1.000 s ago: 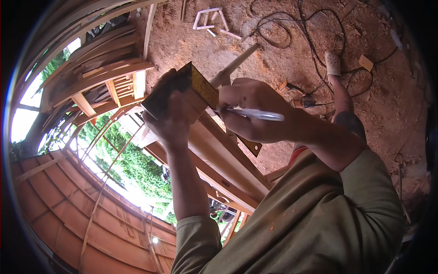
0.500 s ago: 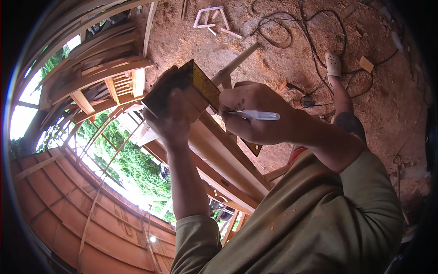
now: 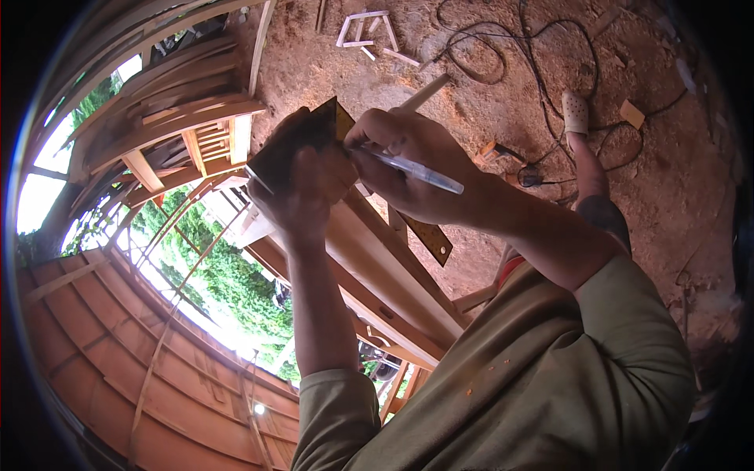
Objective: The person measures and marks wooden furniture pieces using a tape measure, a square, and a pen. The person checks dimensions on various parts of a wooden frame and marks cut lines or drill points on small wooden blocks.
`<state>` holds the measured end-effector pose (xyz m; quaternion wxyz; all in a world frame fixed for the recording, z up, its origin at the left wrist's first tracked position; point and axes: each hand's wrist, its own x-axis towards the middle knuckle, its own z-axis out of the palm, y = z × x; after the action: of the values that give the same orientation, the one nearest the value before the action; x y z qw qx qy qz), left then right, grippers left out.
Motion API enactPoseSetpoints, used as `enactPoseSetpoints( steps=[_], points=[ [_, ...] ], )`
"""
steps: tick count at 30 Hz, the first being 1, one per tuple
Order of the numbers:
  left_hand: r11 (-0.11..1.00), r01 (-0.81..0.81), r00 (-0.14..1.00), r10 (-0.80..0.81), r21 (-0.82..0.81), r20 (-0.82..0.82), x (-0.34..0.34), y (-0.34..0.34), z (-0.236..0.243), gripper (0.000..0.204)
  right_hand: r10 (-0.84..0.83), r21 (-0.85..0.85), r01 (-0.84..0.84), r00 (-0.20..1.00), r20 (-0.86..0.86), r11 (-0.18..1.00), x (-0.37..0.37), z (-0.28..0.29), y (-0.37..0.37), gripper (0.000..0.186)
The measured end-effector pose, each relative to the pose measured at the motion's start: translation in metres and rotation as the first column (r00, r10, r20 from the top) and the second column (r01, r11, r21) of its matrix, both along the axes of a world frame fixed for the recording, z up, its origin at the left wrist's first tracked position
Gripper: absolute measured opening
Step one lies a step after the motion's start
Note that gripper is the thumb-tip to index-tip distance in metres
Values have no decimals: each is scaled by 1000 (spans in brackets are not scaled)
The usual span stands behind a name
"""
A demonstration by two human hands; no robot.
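Note:
My left hand point(image 3: 294, 192) is closed around the end of a wooden piece and a dark, yellow-scaled metal square point(image 3: 428, 235), which lies across it. My right hand point(image 3: 412, 161) grips a clear-barrelled pen point(image 3: 428, 177), its fingertips at the square's upper part and the wood. The pen's tip is too hidden to see exactly where it touches. Long pale timber boards point(image 3: 393, 290) run diagonally beneath both hands.
Looped black cords point(image 3: 526, 63), wood offcuts point(image 3: 365, 17) and an orange-and-black power tool point(image 3: 499, 153) lie on the sawdust-covered floor. Timber racks point(image 3: 173, 118) fill the upper left. My foot in a pale clog point(image 3: 575, 110) is at right.
My right hand has moved up and left with the pen, closer to the square's top corner and my left hand. My left hand stays almost in place.

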<state>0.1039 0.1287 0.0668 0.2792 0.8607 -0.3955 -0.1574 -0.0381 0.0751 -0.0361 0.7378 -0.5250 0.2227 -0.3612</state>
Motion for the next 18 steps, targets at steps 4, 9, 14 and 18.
enactPoseSetpoints(
  steps=[4, 9, 14, 18],
  points=[
    [996, -87, 906, 73, 14, 416, 21, 24, -17, 26, 89, 73, -90, 996, 13, 993, -16, 14, -14, 11],
    [960, -276, 960, 278, 44, -36, -3, -4, -1, 34, 325, 40, -323, 940, -104, 946, -50, 20, 7, 15],
    [967, -253, 938, 251, 22, -239, 15, -6, -15, 39, 554, 36, -573, 805, 212, 819, -105, 63, 21, 10],
    [686, -343, 758, -201, -641, -620, 23, 11, -9, 36, 554, -237, -942, -71, 830, 236, -139, 124, 60, 34]
  ],
)
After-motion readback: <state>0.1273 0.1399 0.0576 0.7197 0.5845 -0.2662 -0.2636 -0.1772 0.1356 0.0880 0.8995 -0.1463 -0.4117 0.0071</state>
